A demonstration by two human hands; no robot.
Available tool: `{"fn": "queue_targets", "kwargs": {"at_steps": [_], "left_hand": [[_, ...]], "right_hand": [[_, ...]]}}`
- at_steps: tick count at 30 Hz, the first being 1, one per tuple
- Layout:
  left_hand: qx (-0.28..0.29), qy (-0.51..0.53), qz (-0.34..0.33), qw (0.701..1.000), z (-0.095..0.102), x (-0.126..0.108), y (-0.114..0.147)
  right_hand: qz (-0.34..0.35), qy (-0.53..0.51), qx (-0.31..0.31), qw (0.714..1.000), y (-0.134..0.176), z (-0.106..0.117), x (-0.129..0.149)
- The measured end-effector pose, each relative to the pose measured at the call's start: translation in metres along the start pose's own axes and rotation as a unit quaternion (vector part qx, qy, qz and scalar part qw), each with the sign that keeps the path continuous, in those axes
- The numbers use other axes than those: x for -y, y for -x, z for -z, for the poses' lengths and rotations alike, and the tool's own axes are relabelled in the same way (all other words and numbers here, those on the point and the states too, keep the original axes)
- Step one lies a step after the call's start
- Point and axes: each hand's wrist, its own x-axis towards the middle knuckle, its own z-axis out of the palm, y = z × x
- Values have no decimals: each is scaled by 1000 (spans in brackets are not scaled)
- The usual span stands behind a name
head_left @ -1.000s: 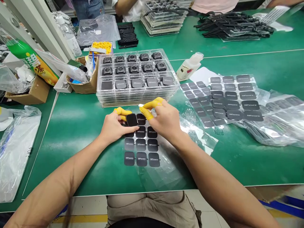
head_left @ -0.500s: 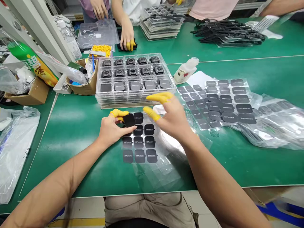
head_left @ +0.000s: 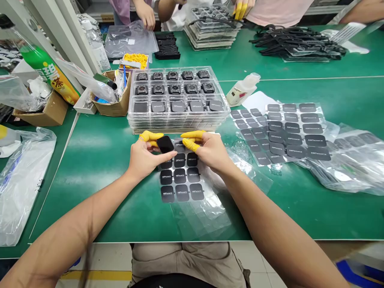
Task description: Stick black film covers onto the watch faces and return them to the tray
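My left hand (head_left: pixel 147 154), with yellow finger covers, grips a strapless smartwatch (head_left: pixel 165 144) by its edges, its glossy black face tilted up. Just beneath lies a clear sheet of black rounded-square HiFuture stickers (head_left: pixel 180 176), flat on the green table. Over the sheet's top right corner is my right hand (head_left: pixel 210 150), its yellow-covered thumb and fingertips brought together beside a top-row sticker. Whatever is between those fingertips is too small to make out. Behind both hands stands a stack of clear trays (head_left: pixel 177 120) holding watches in the back rows and dark square pieces in front.
More sticker sheets (head_left: pixel 288 136) and plastic bags (head_left: pixel 354 164) lie to the right. A white bottle (head_left: pixel 243 90) stands beside the trays. Cardboard boxes (head_left: pixel 120 104) and a green drink bottle (head_left: pixel 45 68) are at left. People work across the table near black straps (head_left: pixel 300 42).
My right hand has come down and left to the sheet, its fingers closing together. The left hand keeps the smartwatch, now tilted more. A co-worker's hand has left the black pieces at the back.
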Motion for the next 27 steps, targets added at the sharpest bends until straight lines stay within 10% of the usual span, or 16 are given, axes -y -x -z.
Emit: {"fn": "queue_targets", "kwargs": {"at_steps": [13,27], "left_hand": [[50,47,108,992,2,0,-3],[111,-56,40,991,0,1,2]], "right_hand": [[18,-122,-64,990,0,26,18],[-153,-181,-1,972,16,-28,15]]}}
